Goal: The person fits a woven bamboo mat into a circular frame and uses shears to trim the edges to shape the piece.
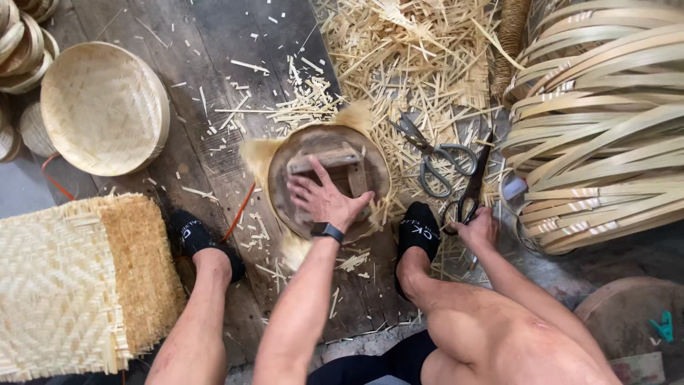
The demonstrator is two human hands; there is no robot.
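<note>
The left hand [324, 198] lies flat, fingers spread, pressing on a round wooden mould [329, 180] that sits on the plank floor [214, 43] between the person's feet; woven bamboo [258, 153] pokes out from under the mould at its edges. A black smartwatch [327, 232] sits on that wrist. The right hand [479, 227] is well apart from the left, off to the right beside the right foot, closed around the handles of black scissors [470, 191] whose blades point up and away. Just beside them lies a second, grey pair of shears [431, 158] on a thick litter of bamboo offcuts [413, 57].

Both feet wear black socks [419, 227]. Up and to the left a finished round woven tray [103, 107] leans on the floor, holding nothing. Beyond it, at the top left corner, more round baskets [21, 43] are stacked together; what is in them cannot be told. At the lower left lies a flat woven bamboo mat [71, 285] with frayed edges. On the right a large bundle of coiled bamboo strips [605, 121] fills the frame side, and a round wooden disc [630, 317] shows at the lower right
</note>
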